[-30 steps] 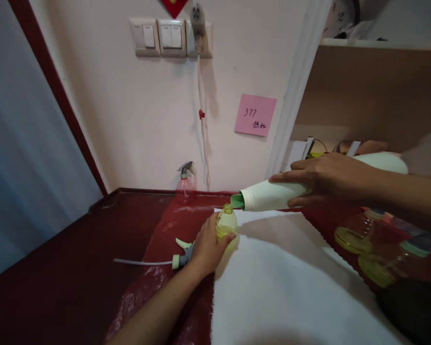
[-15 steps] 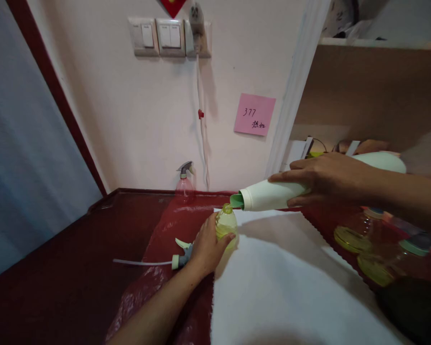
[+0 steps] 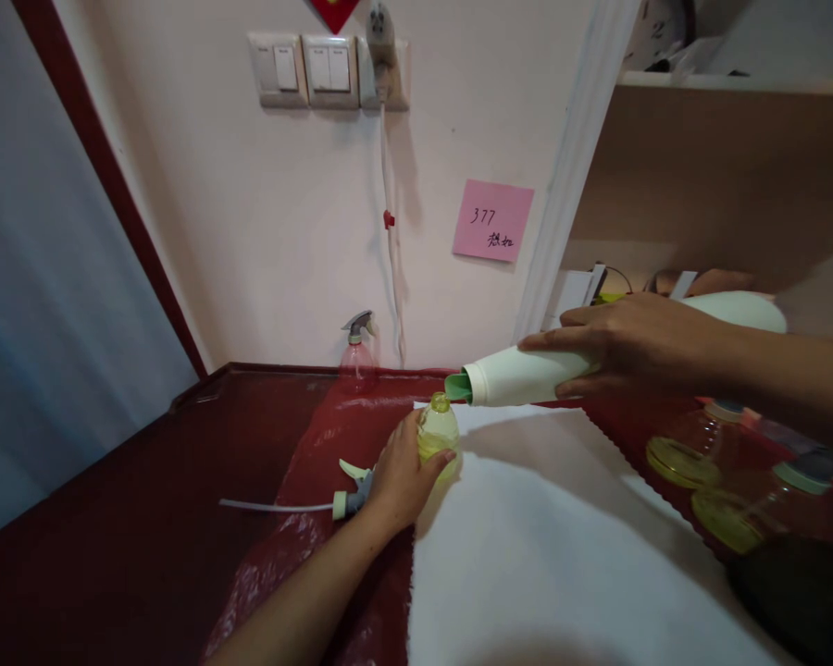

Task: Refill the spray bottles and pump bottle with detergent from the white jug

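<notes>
Gripping a pale green flask around its body, the right hand holds it tipped close to level, its long axis sloping gently down from right to left. Its green spout points left, just by the open neck of a clear yellow bottle; from where I stand, I cannot tell whether they touch. The left hand is curled around that bottle, which stands upright, mouth upward, at the left edge of a white cloth. Just beside the left wrist lies a spray head, its thin tube pointing left. Farther back, a pink spray bottle stands near the wall; two clear bottles with yellow bases, one behind and one nearer, sit off to the right.
</notes>
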A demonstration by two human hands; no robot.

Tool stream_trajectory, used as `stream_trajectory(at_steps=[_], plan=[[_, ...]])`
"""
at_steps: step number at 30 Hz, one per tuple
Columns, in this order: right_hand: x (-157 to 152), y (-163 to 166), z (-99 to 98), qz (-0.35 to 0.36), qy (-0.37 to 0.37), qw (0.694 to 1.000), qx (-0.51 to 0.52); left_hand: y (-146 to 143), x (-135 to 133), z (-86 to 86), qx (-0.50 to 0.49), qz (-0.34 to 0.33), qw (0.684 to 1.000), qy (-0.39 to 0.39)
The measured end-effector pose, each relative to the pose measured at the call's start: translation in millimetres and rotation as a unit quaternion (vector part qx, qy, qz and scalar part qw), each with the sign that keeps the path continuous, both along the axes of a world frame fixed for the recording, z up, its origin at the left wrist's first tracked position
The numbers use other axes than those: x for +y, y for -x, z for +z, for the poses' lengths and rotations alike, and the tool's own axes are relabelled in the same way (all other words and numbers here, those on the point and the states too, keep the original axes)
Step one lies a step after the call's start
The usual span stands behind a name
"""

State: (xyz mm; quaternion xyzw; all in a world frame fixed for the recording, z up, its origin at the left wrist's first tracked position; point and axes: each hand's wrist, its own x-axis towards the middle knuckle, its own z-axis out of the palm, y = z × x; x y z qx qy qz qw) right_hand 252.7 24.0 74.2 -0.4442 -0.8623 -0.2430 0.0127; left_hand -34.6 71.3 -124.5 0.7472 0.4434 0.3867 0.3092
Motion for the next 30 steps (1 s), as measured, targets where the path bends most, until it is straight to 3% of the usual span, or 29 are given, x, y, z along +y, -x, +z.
stream_trajectory(at_steps=[11, 20, 26, 30], plan=[[0.9, -0.2, -0.4, 0.006, -0.013, 1.0, -0.003, 0.3, -0.6, 2.3, -0.002, -0.001, 1.0, 0.0], [-8.5, 5.7, -8.5, -0.055, 0.019, 0.998, 0.014, 1.9, 3.1, -2.6, -0.02, 0.003, 1.0, 0.003], [-9.4, 1.3, -28.4, -0.079, 0.014, 0.989, 0.121, 5.2, 8.8, -8.3, -0.039, -0.013, 0.999, -0.004], [-5.4, -7.5, -40.2, -0.065, -0.018, 0.962, 0.265, 6.4, 14.9, -11.4, -0.043, -0.012, 0.999, -0.005]])
